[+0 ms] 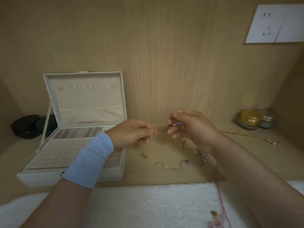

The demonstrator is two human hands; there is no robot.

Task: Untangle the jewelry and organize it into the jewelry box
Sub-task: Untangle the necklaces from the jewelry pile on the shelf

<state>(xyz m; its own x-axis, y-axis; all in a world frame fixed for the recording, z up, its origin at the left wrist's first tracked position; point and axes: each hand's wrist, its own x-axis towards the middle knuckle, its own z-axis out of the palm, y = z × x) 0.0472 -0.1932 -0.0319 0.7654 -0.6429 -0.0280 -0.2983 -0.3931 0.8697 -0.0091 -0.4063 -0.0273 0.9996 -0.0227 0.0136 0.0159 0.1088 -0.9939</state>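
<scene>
Above the wooden shelf my left hand (pixel 133 133) pinches a thin gold chain (pixel 144 152) whose end with a small pendant hangs down below it. My right hand (pixel 189 127) pinches a tangled knot of jewelry (pixel 169 126) with a small purple piece, level with the left hand. The fine chain stretches between both hands. A silver chain (pixel 172 167) and a cluster of charms (pixel 202 157) lie on the shelf under my right hand. The white jewelry box (pixel 41 176) stands open at the left, lid upright.
A gold necklace with a pink charm (pixel 256 137) lies at the right. Jars (pixel 250 120) stand in the back right corner, dark round cases (pixel 26 126) at the far left. A white fluffy cloth (pixel 148 204) and a pink cord (pixel 218 195) lie in front.
</scene>
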